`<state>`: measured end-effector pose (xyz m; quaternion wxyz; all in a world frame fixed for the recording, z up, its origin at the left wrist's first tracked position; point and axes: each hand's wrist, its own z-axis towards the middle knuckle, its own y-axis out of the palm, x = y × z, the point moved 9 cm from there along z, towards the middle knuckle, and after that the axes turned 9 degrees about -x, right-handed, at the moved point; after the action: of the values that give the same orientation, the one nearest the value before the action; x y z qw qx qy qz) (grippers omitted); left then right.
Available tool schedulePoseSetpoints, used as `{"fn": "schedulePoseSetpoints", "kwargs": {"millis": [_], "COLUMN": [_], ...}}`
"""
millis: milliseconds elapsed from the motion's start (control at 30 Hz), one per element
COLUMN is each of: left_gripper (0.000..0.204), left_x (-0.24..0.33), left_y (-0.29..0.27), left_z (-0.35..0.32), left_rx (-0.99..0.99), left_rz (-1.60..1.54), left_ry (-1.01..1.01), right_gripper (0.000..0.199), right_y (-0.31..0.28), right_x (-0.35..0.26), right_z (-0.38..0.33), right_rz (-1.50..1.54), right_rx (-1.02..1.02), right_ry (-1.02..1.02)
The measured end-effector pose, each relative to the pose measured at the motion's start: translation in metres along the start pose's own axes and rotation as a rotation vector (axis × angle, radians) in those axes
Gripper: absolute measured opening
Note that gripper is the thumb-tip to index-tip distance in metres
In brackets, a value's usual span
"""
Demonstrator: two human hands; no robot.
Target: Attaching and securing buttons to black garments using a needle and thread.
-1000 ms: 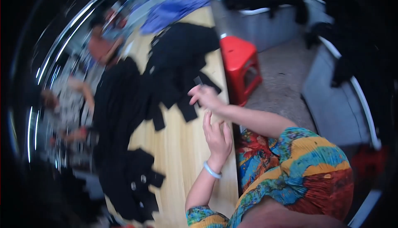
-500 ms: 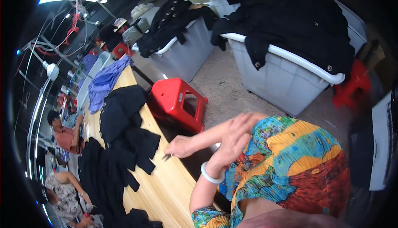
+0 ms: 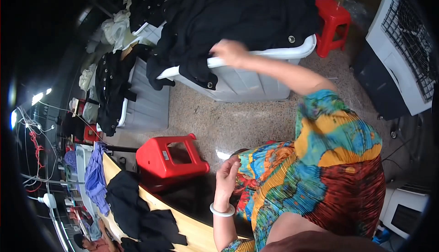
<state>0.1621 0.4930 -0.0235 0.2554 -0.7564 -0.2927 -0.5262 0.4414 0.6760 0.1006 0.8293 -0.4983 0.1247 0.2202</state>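
A: Where was the black clothing (image 3: pixel 238 14) seen?

B: It was piled in the grey bin (image 3: pixel 256 85), at the top middle of the frame. The right hand (image 3: pixel 231 53) was laid on the bin's white rim, at the cloth's edge. Whether its fingers were closed on cloth could not be told.

A: And the left hand (image 3: pixel 226 181)?

B: It was loosely curled, with nothing held, low in the middle, beside the red stool (image 3: pixel 169 158).

A: How might the cloth be handled?

B: It was judged soft, floppy and light. A bunched fold near the rim could be gripped.

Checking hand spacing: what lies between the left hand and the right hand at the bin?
In the head view, only bare speckled floor separates left hand from right hand on the grey bin rim.
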Motion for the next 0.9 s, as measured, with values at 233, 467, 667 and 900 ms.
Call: {"fn": "schedulePoseSetpoints", "kwargs": {"millis": [233, 467, 667, 900], "left_gripper": [0.027, 0.030, 0.033, 0.032], "left_x": [-0.018, -0.023, -0.014, -0.020], "left_y": [0.001, 0.004, 0.012, 0.002], "left_z": [0.011, 0.027, 0.038, 0.022], "left_rx": [-0.015, -0.008, -0.050, -0.014], "left_rz": [0.025, 0.014, 0.082, 0.020], "left_ry": [-0.110, -0.173, -0.123, -0.150], "right_gripper": [0.029, 0.049, 0.044, 0.030], "right_y": [-0.143, -0.081, -0.076, -0.098], "right_x": [0.166, 0.180, 0.228, 0.142], "right_z": [-0.001, 0.038, 0.054, 0.025], "right_rz": [-0.375, -0.317, -0.174, -0.228], "right_rx": [0.252, -0.149, -0.152, -0.141], "right_ry": [0.466, 0.291, 0.521, 0.269]}}
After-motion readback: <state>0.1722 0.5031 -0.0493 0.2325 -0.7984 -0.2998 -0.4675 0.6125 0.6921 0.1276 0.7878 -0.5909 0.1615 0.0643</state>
